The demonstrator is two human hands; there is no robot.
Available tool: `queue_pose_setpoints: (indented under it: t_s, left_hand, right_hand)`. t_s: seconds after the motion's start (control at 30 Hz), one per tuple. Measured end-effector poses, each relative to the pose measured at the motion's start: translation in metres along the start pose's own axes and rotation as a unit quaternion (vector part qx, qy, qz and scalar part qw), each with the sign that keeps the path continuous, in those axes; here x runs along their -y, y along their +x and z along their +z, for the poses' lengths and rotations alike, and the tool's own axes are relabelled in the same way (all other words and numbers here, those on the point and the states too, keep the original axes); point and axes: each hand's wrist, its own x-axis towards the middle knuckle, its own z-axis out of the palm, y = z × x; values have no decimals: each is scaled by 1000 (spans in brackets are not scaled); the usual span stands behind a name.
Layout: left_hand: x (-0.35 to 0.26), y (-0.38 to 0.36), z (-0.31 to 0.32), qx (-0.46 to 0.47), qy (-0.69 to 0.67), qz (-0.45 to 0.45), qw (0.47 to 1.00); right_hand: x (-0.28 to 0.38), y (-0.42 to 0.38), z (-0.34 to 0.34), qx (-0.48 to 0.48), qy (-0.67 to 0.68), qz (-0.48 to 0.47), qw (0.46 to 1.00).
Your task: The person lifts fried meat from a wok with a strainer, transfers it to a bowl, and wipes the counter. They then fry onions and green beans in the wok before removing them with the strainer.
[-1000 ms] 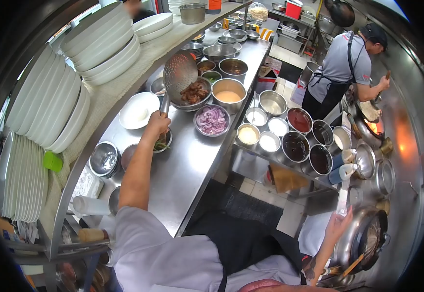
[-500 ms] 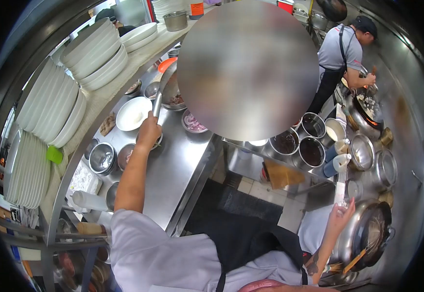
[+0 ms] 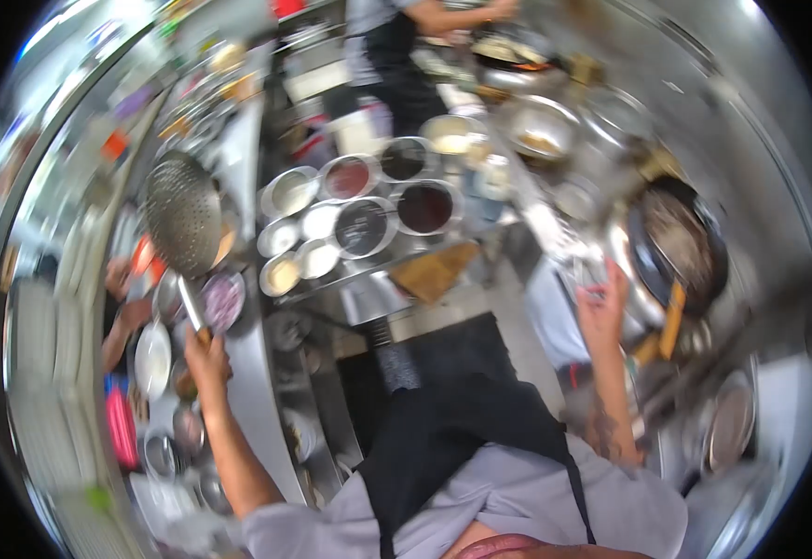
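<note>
My left hand (image 3: 207, 361) is closed around the wooden-ended handle of a big perforated skimmer (image 3: 182, 214). The skimmer is raised over the left-hand steel counter (image 3: 259, 391), its round bowl tilted up and holding no visible food. Below it are a bowl of sliced purple onion (image 3: 223, 303) and a white dish (image 3: 152, 361). My right hand (image 3: 603, 306), blurred, has its fingers bent at a shiny item I cannot make out. That hand is left of a dark wok (image 3: 711, 279), where a wooden handle (image 3: 674, 321) leans on the rim.
Sauce containers (image 3: 364, 228) and smaller tubs stand on a shelf ahead. Beyond them a person (image 3: 389, 61) in a dark apron works at another wok. Another person's hands (image 3: 126, 321) show past the left counter. Stacked white plates (image 3: 38, 354) line the far left.
My view has swung to the right. The skimmer has come up from among the counter bowls, and its whole perforated bowl now shows. My right hand remains by the wok.
</note>
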Motion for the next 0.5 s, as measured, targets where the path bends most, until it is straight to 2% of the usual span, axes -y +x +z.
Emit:
queue_pose_setpoints:
  t_s: [0.07,0.1,0.2,0.33,0.43,0.5]
  left_hand:
    - [-43,-15,46,84,-154,-11,984]
    - [-55,-15,70,155,-222,0,963]
    - [-120,-36,135,350,-336,-54,873]
    - [-186,-62,239,582,-418,-141,683]
    - [-234,-96,313,687,-423,-238,540]
    - [-248,-107,374,726,-403,-298,471]
  right_hand:
    - [-3,-5,-24,-6,-44,16,999]
    - [-8,-9,-37,-17,-47,25,998]
    - [-14,-23,-71,-52,-52,42,996]
    - [-18,-47,-110,-101,-53,68,991]
    - [-15,-68,-133,-160,-47,74,983]
    - [-20,-81,-147,-227,-55,54,971]
